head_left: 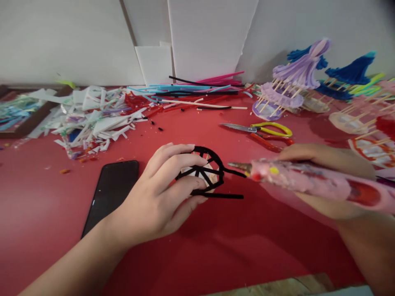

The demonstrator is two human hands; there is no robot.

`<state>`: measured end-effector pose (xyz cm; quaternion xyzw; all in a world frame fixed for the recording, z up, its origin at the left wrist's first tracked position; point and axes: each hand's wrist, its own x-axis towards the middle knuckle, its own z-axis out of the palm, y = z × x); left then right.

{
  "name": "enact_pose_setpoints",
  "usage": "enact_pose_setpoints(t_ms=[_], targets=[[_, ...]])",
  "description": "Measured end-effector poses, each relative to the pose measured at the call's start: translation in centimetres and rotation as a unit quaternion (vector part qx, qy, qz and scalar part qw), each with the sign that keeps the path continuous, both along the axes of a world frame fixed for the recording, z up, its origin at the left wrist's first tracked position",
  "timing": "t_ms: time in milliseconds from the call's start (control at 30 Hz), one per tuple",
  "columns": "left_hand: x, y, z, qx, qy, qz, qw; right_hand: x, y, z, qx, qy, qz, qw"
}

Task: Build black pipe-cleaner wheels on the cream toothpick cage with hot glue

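Note:
My left hand [163, 189] is curled over a small round frame of black pipe cleaners [219, 166], gripping its left side. Spoke-like strips cross in the frame's middle, and a pale base with thin sticks shows beneath them. Two loose black ends stick out to the right. My right hand [321, 160] is closed round a pink hot glue gun [302, 181], spotted with dried glue. Its metal nozzle points left, close to the upper black end; whether they touch I cannot tell. Part of the frame is hidden under my left fingers.
A black phone [112, 193] lies left of my left hand. Behind are scissors [262, 129] with yellow and red handles, a scrap pile [92, 119] and coloured pipe cleaners [191, 90]. Skirted figures on sticks [296, 78] stand at the right. White boards [210, 41] lean behind.

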<state>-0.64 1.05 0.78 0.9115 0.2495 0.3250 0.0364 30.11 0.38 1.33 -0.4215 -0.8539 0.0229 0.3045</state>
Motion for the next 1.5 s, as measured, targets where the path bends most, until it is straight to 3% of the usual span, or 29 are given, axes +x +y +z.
enact_pose_setpoints(t_ms=[100, 367, 600, 833, 1500], targets=[[0.0, -0.1, 0.0, 0.003, 0.007, 0.000, 1.000, -0.8, -0.3, 0.1, -0.015, -0.011, 0.078, 0.997], [0.1, -0.2, 0.2, -0.002, 0.011, 0.008, 1.000, -1.5, 0.2, 0.0, -0.050, 0.056, 0.183, 0.980], [0.1, -0.2, 0.2, -0.009, 0.006, 0.011, 1.000, -1.8, 0.1, 0.2, -0.029, 0.028, 0.169, 0.985], [0.2, -0.3, 0.3, -0.016, 0.011, 0.016, 1.000, -2.2, 0.2, -1.4, 0.044, 0.065, 0.158, 0.984], [0.2, -0.2, 0.0, -0.009, 0.012, 0.025, 1.000, -2.4, 0.0, -1.2, 0.052, 0.049, 0.124, 0.990]])
